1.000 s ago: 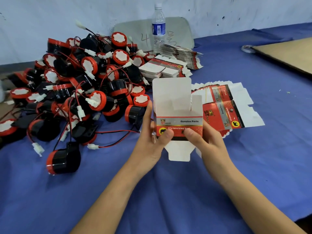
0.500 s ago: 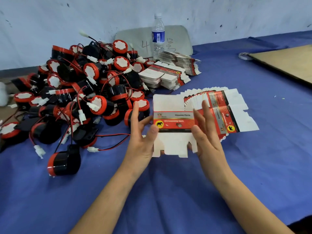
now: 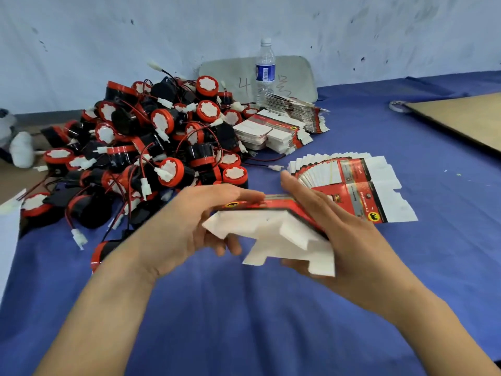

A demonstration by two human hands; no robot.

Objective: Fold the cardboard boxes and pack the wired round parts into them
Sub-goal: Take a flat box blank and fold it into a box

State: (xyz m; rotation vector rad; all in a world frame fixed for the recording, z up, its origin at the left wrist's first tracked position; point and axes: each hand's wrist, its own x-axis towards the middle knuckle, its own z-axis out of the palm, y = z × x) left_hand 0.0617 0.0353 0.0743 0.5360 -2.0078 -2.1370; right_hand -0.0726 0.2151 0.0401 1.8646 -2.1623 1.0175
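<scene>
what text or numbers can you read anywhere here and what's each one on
"4": handwritten on the grey board, left of the bottle.
Scrawl on the same board, right of the bottle: not legible.
Bottle label: a barcode shows; the words are too small to read.
Flat boxes: print too small to read.
Held box: print blurred.

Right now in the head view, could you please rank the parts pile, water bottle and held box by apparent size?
1. parts pile
2. held box, though nearness enlarges it
3. water bottle
</scene>
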